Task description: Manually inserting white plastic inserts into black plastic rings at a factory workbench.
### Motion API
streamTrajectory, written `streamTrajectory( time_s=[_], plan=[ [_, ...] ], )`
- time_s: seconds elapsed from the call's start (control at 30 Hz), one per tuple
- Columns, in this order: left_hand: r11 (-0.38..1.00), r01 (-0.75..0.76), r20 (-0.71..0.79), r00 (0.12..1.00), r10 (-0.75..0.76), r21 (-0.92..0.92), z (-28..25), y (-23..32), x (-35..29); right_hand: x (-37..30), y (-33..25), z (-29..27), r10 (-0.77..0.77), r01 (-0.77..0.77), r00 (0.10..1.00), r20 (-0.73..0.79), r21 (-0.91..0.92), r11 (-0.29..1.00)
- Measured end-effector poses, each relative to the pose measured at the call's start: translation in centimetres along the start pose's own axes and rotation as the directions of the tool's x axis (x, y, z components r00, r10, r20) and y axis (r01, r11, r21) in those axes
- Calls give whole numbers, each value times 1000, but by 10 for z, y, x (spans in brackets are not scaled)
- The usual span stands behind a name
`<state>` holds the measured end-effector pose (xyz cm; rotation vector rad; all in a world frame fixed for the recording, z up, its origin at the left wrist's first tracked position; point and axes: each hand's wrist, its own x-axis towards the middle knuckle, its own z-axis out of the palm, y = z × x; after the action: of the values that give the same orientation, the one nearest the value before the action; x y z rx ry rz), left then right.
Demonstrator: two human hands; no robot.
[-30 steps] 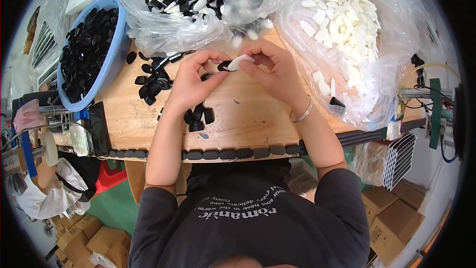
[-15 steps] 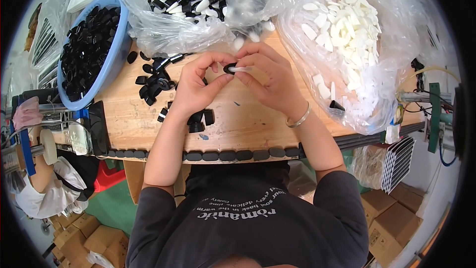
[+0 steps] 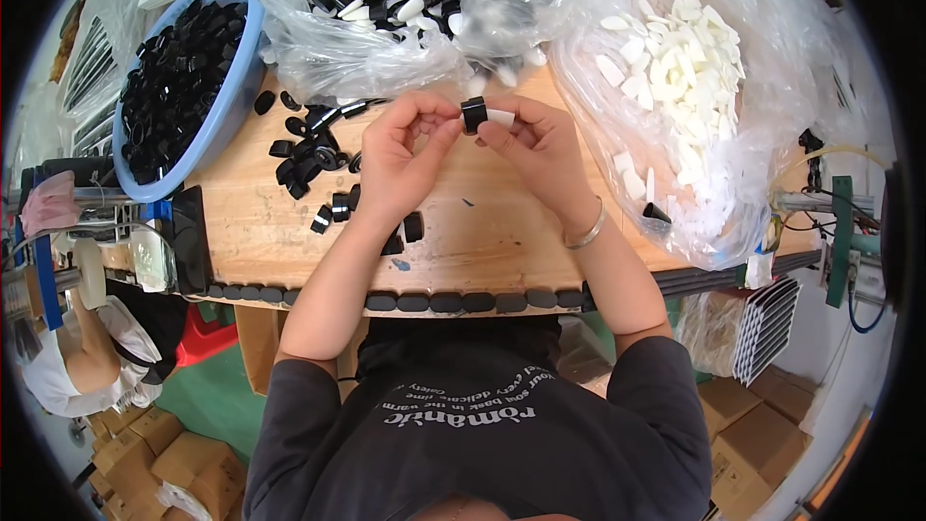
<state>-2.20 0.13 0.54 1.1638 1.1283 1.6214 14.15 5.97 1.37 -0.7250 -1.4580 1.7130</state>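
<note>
Over the middle of the table my two hands meet at a glossy black oval cap and a flat white tongue-shaped piece. The fingertips of my left hand pinch the cap from its left side. My right hand is closed on the white piece, thumb below and fingers above, where it sticks out of the cap's right side. How far the white piece reaches inside cannot be seen. Left of my left hand lie several loose black caps.
A blue basin full of black caps stands at the left. At the back, a clear plastic bag holds black caps with white pieces. Another plastic bag holds white pieces at right. Dark padding lines the table's front edge.
The cap has turned from showing its open end to showing its side, moving slightly right. The white piece now shows flat beside it. Both hands still grip these pieces.
</note>
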Motion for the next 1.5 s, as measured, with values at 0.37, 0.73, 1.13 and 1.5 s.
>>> streamTrajectory(
  time_s=[0.37, 0.73, 1.13, 1.5],
  plan=[
    [980, -52, 65, 997, 40, 191, 5, -1, -4, -3, 4, 14, -126, 141, 980, -153, 91, 986],
    [947, -158, 159, 980, 117, 279, -2, -3, 4, -2, -4, 8, -172, 178, 980, -102, 54, 982],
    [978, -98, 170, 983, 67, 185, -1, 7, 2, -4, -10, 5, -200, 190, 976, -83, -118, 975],
    [962, -211, 112, 975, 193, 171, 3, 2, 0, -6, -12, 9, -115, 127, 986, -118, 101, 987]
  ],
)
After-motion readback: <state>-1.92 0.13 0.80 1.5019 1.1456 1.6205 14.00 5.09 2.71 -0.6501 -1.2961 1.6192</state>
